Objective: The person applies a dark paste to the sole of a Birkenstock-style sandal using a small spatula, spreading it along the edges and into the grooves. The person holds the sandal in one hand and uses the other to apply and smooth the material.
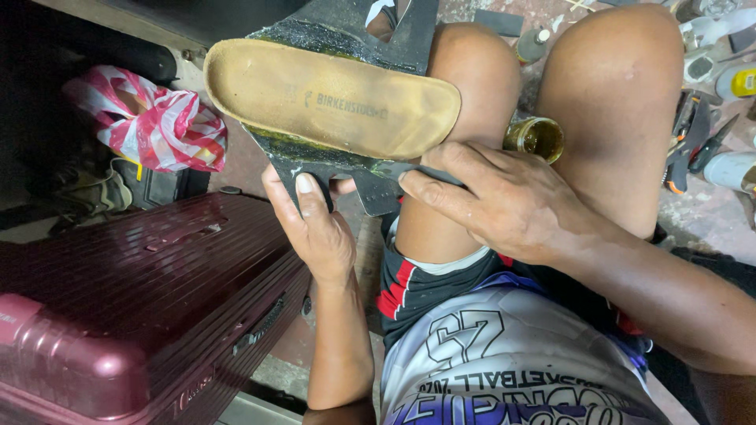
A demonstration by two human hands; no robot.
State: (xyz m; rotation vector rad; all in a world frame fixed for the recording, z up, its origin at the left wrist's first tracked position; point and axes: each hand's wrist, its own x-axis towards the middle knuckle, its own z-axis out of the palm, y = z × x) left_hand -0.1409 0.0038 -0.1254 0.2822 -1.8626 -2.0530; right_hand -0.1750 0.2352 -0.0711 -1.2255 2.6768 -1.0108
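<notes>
- Right, your left hand (319,224) is under the near edge of the black sheet (331,35), thumb pressed flat on top, fingers hidden beneath it, so it's pinching that sheet.
- Your right hand (504,201) comes in from the other side, fingers curled and spread over the same near edge, tips down on the sheet just below the sole (331,98); whether they truly grip it you can't tell.
- Sitting on top of the black sheet is the tan cork sole, footbed up, lying across your left knee (472,86), toe end out to the left.
- Dark, glossy glue shows on the sheet around the sole's outline.
- Between your knees, just beyond your right knuckles, stands a small open jar (537,135) of yellowish liquid.
- Beside your left arm lies a maroon suitcase (134,299), ribbed and flat on the floor.
- Behind it rests a red-and-white striped bag (150,122), crumpled.
- Off past your right knee, pliers (685,142) and other small tools are scattered on the floor (709,212).
</notes>
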